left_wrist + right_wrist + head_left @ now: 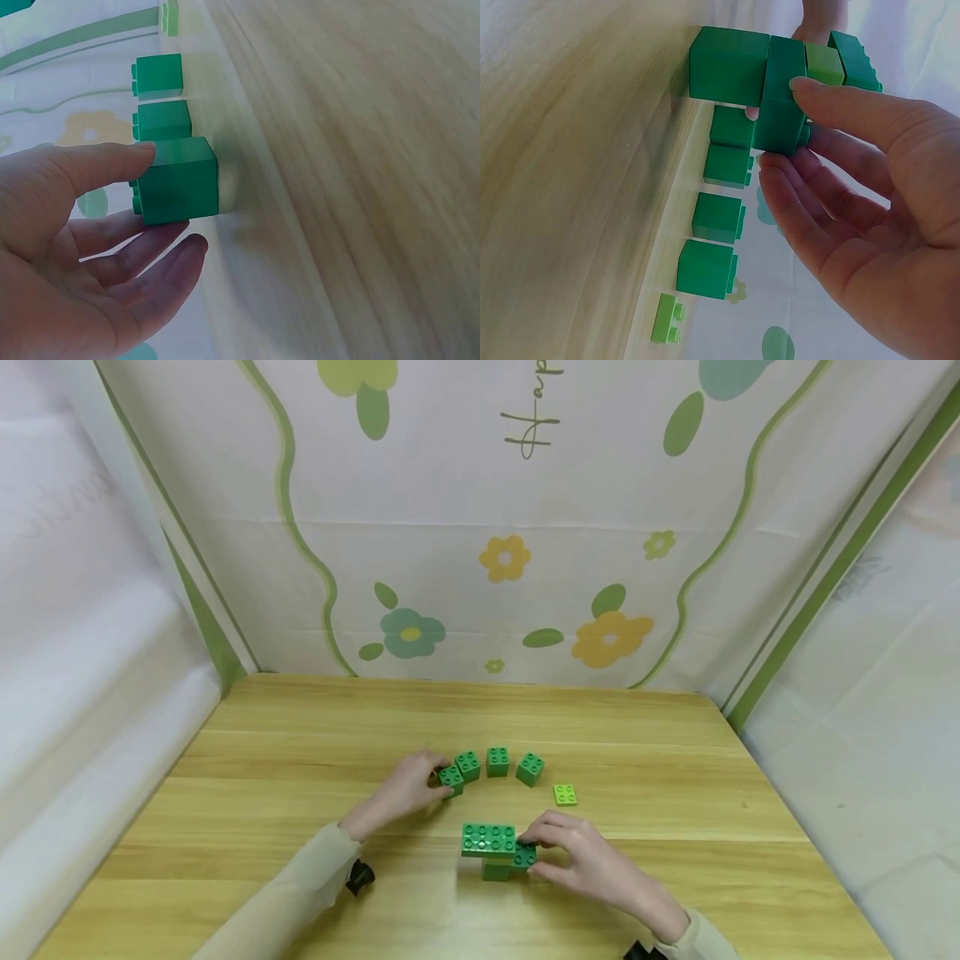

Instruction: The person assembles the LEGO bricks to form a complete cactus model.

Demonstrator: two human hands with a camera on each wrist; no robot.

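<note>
At the left end of a curved row, my left hand (408,789) pinches a square green building block (451,779) between thumb and fingers. The left wrist view shows that green block (180,184) with its studs toward the palm. Nearer the front edge stands a stack of green blocks (487,841), a long eight-stud piece on top and a light green piece beneath it. My right hand (592,864) grips a dark green block (526,856) that juts from the stack's right side. In the right wrist view, thumb and fingertips hold this dark green block (784,97).
Green blocks (497,762) stand along the row to the right of my left hand. A thin lime-green block (565,795) lies at its right end. Printed white cloth (450,552) walls in the wooden table (637,735) at the back and sides.
</note>
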